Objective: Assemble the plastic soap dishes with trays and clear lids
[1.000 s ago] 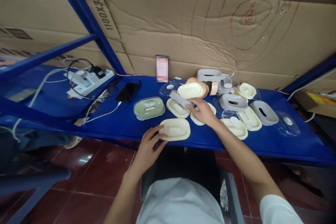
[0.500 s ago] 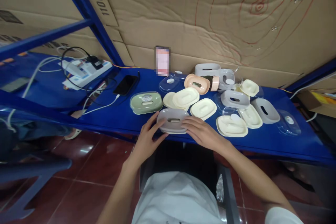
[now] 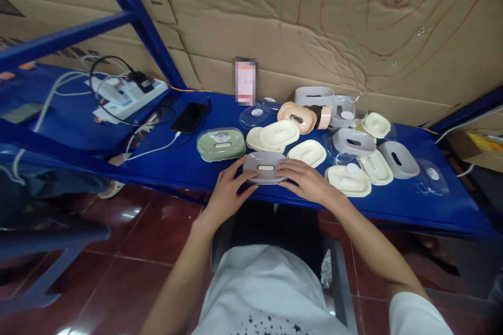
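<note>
A grey oval soap dish [image 3: 262,160] with a slot in its middle sits at the table's front edge, and cream shows through the slot. My left hand [image 3: 230,186] grips its left end, thumb low at the front and fingers on top. At the right end, my right hand [image 3: 302,179] has its fingers closed over the rim. Just behind lie two overlapping cream oval bases [image 3: 280,134] and another cream base [image 3: 307,154]. To the left stands a green soap dish [image 3: 220,151] under a clear lid with a round label.
More grey soap dish parts [image 3: 399,159], a peach one [image 3: 296,118], cream pieces [image 3: 348,182] and clear lids [image 3: 431,177] crowd the right side. A phone [image 3: 189,117] on a white cable and a power strip [image 3: 133,99] lie left. Another phone [image 3: 245,81] leans against the cardboard.
The grey dish now sits level over the cream base: cream fills its slot, and the cream edge below its front is no longer seen. Both hands stay at its ends.
</note>
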Action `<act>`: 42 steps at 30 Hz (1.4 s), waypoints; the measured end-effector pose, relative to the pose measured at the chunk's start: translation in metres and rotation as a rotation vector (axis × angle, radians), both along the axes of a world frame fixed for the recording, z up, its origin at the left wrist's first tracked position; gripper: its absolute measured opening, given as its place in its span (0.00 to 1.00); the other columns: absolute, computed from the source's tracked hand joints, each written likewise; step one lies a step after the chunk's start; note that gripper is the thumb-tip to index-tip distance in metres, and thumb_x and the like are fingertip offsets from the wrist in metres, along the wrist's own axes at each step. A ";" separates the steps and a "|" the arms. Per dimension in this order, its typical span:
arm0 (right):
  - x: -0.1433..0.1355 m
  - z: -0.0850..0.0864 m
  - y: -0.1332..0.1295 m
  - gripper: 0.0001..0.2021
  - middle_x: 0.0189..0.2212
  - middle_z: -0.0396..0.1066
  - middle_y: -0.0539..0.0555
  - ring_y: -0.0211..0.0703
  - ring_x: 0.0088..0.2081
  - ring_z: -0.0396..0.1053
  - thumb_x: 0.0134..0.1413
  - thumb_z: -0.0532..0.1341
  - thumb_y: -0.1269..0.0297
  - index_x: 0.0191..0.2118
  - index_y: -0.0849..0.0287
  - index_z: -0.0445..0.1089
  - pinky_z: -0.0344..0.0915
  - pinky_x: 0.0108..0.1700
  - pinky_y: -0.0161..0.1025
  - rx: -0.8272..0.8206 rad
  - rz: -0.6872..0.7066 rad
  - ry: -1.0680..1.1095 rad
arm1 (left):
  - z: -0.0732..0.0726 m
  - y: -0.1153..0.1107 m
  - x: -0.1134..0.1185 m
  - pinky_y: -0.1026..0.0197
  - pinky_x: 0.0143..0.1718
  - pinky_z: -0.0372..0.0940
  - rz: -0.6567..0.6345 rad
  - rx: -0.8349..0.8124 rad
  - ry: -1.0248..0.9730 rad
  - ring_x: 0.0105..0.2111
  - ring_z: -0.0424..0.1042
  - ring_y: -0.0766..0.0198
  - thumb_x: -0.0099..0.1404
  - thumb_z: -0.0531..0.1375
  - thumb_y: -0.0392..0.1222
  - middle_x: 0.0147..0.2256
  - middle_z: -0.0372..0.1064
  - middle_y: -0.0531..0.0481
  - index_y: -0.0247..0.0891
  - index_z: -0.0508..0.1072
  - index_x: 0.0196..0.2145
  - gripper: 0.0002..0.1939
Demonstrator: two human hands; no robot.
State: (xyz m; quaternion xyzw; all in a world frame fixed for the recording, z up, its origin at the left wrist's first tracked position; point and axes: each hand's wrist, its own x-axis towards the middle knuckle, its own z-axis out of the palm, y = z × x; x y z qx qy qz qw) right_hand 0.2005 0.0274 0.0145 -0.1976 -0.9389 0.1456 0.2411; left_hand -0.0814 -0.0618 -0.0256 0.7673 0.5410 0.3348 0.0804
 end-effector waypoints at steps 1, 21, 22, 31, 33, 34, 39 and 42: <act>0.001 0.004 0.005 0.13 0.57 0.79 0.60 0.54 0.62 0.75 0.75 0.59 0.60 0.55 0.55 0.79 0.71 0.67 0.57 -0.003 -0.008 -0.005 | -0.001 0.001 0.001 0.40 0.65 0.65 0.011 0.001 0.006 0.71 0.64 0.43 0.77 0.62 0.46 0.73 0.59 0.38 0.46 0.78 0.56 0.13; -0.023 0.002 0.086 0.25 0.62 0.72 0.65 0.64 0.65 0.67 0.70 0.65 0.56 0.68 0.56 0.70 0.54 0.69 0.60 0.001 -0.313 -0.162 | -0.003 0.000 0.004 0.43 0.62 0.65 0.085 0.012 0.039 0.67 0.70 0.45 0.75 0.64 0.45 0.71 0.64 0.41 0.48 0.79 0.53 0.11; -0.022 0.003 0.086 0.25 0.63 0.72 0.65 0.64 0.65 0.67 0.71 0.64 0.55 0.68 0.55 0.70 0.54 0.69 0.60 -0.004 -0.317 -0.137 | -0.002 0.000 0.004 0.43 0.62 0.65 0.086 0.008 0.039 0.67 0.70 0.46 0.75 0.63 0.45 0.71 0.64 0.41 0.48 0.79 0.53 0.11; -0.016 0.030 0.069 0.25 0.63 0.73 0.61 0.61 0.65 0.68 0.71 0.63 0.49 0.68 0.50 0.69 0.56 0.68 0.59 -0.040 -0.220 -0.010 | -0.002 0.000 0.006 0.44 0.62 0.65 0.104 -0.009 0.043 0.67 0.69 0.47 0.76 0.63 0.47 0.70 0.65 0.41 0.48 0.75 0.58 0.15; -0.015 0.031 0.072 0.24 0.63 0.73 0.62 0.63 0.66 0.68 0.71 0.63 0.50 0.67 0.51 0.70 0.57 0.68 0.60 -0.027 -0.246 -0.035 | -0.002 0.001 0.006 0.44 0.62 0.65 0.104 -0.004 0.049 0.67 0.69 0.47 0.76 0.64 0.47 0.70 0.64 0.42 0.48 0.76 0.57 0.14; -0.014 0.030 0.074 0.24 0.63 0.74 0.62 0.63 0.66 0.68 0.71 0.63 0.51 0.67 0.51 0.70 0.56 0.68 0.61 -0.019 -0.273 -0.052 | -0.002 0.001 0.006 0.44 0.62 0.64 0.104 0.000 0.051 0.67 0.69 0.47 0.76 0.64 0.47 0.70 0.64 0.42 0.49 0.76 0.56 0.13; -0.006 0.019 0.084 0.20 0.62 0.75 0.64 0.65 0.65 0.69 0.72 0.63 0.55 0.63 0.55 0.74 0.55 0.67 0.66 0.021 -0.403 -0.131 | -0.003 0.001 0.006 0.45 0.61 0.65 0.110 0.018 0.062 0.66 0.70 0.47 0.75 0.64 0.47 0.70 0.64 0.42 0.48 0.76 0.56 0.13; -0.004 0.017 0.086 0.19 0.62 0.75 0.63 0.65 0.65 0.69 0.71 0.63 0.58 0.62 0.56 0.74 0.56 0.68 0.66 0.032 -0.423 -0.121 | -0.004 0.001 0.006 0.46 0.60 0.65 0.108 0.028 0.067 0.66 0.70 0.47 0.76 0.64 0.47 0.70 0.65 0.42 0.48 0.76 0.56 0.13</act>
